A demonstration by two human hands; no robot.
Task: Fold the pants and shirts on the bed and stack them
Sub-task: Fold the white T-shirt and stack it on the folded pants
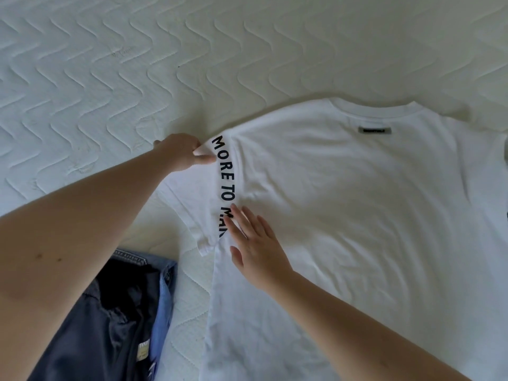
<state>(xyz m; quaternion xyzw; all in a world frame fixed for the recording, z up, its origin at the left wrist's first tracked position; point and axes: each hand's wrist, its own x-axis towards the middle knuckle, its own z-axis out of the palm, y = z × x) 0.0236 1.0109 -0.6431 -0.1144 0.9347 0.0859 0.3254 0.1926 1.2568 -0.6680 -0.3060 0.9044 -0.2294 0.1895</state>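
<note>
A white T-shirt (pixel 357 215) lies flat on the bed, back side up, with its collar at the far edge and a small grey label below the collar. Its left side is folded inward, showing a strip of black lettering (pixel 224 177). My left hand (pixel 181 155) pinches the fabric at the shoulder end of that fold. My right hand (pixel 255 248) lies flat with fingers spread on the shirt, pressing near the lower end of the lettering. The left sleeve (pixel 192 213) sticks out beyond the fold.
The white quilted mattress (pixel 110 78) stretches to the far side and left. A pile of dark navy and blue denim clothes (pixel 118 320) lies at the lower left, close to the shirt's hem side. Something dark shows at the right edge (pixel 505 158).
</note>
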